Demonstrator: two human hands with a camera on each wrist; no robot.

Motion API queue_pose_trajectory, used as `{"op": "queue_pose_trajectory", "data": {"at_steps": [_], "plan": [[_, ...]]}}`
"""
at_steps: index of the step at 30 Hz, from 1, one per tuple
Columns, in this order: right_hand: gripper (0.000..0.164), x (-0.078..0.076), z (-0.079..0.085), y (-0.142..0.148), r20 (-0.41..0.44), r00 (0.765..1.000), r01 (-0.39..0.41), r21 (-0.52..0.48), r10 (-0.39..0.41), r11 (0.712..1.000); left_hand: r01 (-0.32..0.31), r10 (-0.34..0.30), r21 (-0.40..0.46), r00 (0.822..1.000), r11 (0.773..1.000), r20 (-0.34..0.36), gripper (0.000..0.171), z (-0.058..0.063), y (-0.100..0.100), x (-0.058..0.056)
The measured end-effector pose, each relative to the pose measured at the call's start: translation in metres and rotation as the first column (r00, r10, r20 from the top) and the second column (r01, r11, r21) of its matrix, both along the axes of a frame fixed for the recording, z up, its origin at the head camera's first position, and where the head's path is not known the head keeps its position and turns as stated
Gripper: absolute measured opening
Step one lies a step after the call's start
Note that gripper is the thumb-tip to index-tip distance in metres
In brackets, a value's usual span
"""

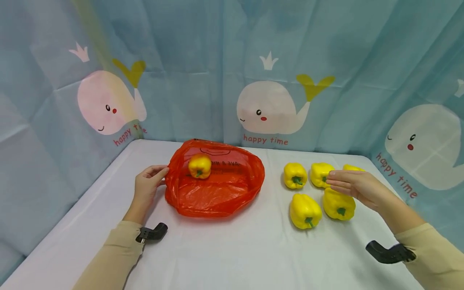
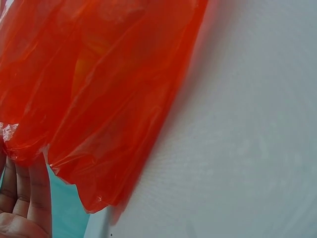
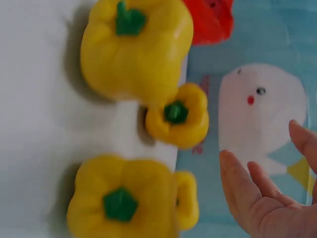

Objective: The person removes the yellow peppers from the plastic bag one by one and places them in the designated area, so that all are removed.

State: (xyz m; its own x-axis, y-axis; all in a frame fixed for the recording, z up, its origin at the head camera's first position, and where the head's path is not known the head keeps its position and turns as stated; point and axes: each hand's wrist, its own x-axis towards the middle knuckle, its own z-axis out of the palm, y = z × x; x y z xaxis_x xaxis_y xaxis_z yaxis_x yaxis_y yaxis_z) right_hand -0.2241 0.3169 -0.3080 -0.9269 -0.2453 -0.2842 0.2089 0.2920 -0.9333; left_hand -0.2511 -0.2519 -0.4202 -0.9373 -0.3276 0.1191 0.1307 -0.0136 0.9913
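A red plastic bag [image 1: 217, 197] lies with its mouth spread wide on the table's left half. Inside it rests one yellow bell pepper [image 1: 199, 166]. My left hand [image 1: 148, 189] pinches the bag's left rim; in the left wrist view its fingers [image 2: 38, 193] go behind the red film. Over on the right, my right hand [image 1: 360, 188] hovers above a group of several yellow bell peppers [image 1: 305, 211], fingers extended and nothing held. The right wrist view shows the fingers [image 3: 237, 191] spread apart beside peppers with green stems [image 3: 120, 204].
A white cloth covers the table [image 1: 232, 257]. Blue curtains [image 1: 203, 48] printed with whales rise behind and along both sides. Each wrist wears a black camera mount [image 1: 152, 233] strapped over a beige sleeve [image 1: 112, 257].
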Motion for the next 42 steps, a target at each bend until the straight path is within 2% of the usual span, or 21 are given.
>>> {"op": "queue_pose_trajectory", "data": {"at_steps": [2,4,9,15,21,27,31,42], "plan": [[0.017,0.0,0.004,-0.013,-0.003,1.0,-0.028,-0.01,0.028,1.0,0.006,-0.006,-0.002,1.0,1.0,-0.005,0.014,0.0,0.001,0.0],[0.024,0.0,0.008,-0.027,-0.012,0.999,-0.051,-0.003,0.051,0.999,0.008,-0.008,-0.002,1.0,1.0,-0.004,0.014,0.0,0.001,0.0],[0.059,0.001,0.014,-0.067,-0.028,0.994,-0.105,-0.003,0.105,0.994,-0.001,0.001,-0.028,1.0,1.0,0.005,0.01,0.0,0.001,0.003],[0.055,-0.007,0.011,-0.108,-0.014,0.99,-0.141,0.003,0.141,0.99,-0.008,0.008,-0.029,1.0,1.0,-0.008,0.011,-0.002,-0.001,0.002],[0.053,-0.017,0.005,-0.138,0.026,0.989,-0.148,0.005,0.148,0.989,-0.005,0.006,-0.015,1.0,1.0,0.023,0.017,-0.005,0.001,0.003],[0.051,-0.022,0.004,-0.166,0.039,0.985,-0.166,-0.016,0.167,0.986,-0.01,0.011,-0.049,1.0,0.999,0.005,0.024,-0.001,0.002,0.003],[0.049,-0.024,0.003,-0.185,0.051,0.987,-0.151,0.002,0.151,0.989,-0.003,0.002,-0.054,1.0,0.999,-0.013,0.022,0.001,0.003,0.003],[0.053,-0.038,-0.006,-0.233,0.113,0.985,-0.124,-0.057,0.13,0.991,-0.007,0.009,-0.057,1.0,0.998,0.027,0.026,-0.002,0.0,0.004]]}}
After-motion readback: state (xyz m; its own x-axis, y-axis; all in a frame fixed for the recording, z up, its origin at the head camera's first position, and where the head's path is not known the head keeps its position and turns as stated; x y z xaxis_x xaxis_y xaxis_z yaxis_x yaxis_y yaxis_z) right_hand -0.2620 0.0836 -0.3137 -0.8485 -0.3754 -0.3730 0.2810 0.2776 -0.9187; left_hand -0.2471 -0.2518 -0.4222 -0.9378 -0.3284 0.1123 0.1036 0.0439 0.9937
